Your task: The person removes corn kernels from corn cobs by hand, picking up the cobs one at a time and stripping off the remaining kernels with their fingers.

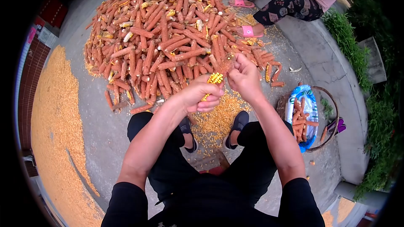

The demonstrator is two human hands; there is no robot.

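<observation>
Head view: both arms (158,131) reach forward, left hand (201,95) curled around a yellow corn ear (216,78) above spilled kernels (223,111), the ear's middle covered; right hand (245,79) pinches a reddish cob (225,64), lower end unclear.

Pink slippers (247,31) and green plants (343,40)

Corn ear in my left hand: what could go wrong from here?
Your left hand grips the corn ear close to your right hand, so a slip could bump them together. Loose kernels lie between your shoes and might roll underfoot if you stand. The heaped cobs ahead might tumble toward your feet.
</observation>
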